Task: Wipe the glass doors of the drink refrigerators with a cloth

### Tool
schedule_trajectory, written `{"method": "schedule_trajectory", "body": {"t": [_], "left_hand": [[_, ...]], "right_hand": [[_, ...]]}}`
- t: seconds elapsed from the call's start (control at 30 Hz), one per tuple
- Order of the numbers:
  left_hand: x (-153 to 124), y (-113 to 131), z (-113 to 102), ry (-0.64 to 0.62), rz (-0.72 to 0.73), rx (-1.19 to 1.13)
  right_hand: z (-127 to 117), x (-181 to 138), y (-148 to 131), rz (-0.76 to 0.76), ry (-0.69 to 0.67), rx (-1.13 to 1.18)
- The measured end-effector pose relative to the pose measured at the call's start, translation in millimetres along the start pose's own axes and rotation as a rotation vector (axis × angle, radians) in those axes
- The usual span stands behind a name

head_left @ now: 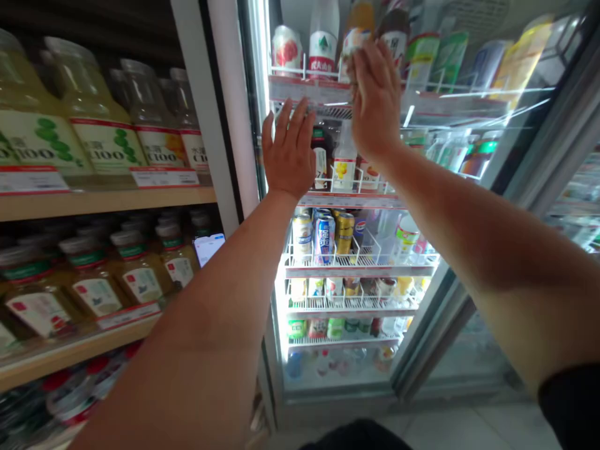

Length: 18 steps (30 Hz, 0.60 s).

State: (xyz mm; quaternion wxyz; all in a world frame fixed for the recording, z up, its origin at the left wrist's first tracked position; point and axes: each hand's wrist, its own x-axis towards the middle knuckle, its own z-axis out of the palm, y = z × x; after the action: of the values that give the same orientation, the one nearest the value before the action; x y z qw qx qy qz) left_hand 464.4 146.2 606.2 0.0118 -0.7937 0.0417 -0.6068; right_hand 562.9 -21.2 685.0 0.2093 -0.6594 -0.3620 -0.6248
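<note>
Inside the open cooler, the right hand (375,94) reaches the top wire shelf (309,84), fingers wrapped round an orange-labelled bottle (352,39) beside a white bottle with a red label (322,44). Left hand (289,150) hovers flat and open, holding nothing, before the second shelf. Jars (105,134) on the left wooden shelf read "C100".

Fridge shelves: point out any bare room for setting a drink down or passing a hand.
Little is free. On the can shelf, a gap sits right of the gold can, before the green-capped bottle. The top shelf is packed where the right hand reaches. The left hand covers the second shelf's left end. The lower shelves look crowded.
</note>
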Motion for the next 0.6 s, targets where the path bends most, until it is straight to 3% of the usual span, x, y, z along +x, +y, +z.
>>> {"method": "schedule_trajectory", "body": {"t": [0.13, 0.2, 0.33, 0.4, 0.53, 0.6], "left_hand": [[0, 1, -1, -0.024, 0.002, 0.006], [0, 0, 0, -0.027, 0.001, -0.015], [0, -1, 2, -0.003, 0.001, -0.049], [1, -2, 3, -0.001, 0.005, -0.071], [3, -6, 9, 0.001, 0.009, -0.088], [3, -10, 14, 0.028, 0.029, -0.092]], "right_hand": [[-9, -4, -3, -0.234, -0.175, 0.076], [-15, 4, 7, -0.179, -0.129, 0.09], [-18, 11, 30, 0.069, 0.069, 0.076], [-18, -1, 31, 0.02, 0.076, 0.062], [-22, -22, 29, -0.181, -0.074, -0.006], [-23, -23, 35, -0.152, -0.069, -0.033]]}}
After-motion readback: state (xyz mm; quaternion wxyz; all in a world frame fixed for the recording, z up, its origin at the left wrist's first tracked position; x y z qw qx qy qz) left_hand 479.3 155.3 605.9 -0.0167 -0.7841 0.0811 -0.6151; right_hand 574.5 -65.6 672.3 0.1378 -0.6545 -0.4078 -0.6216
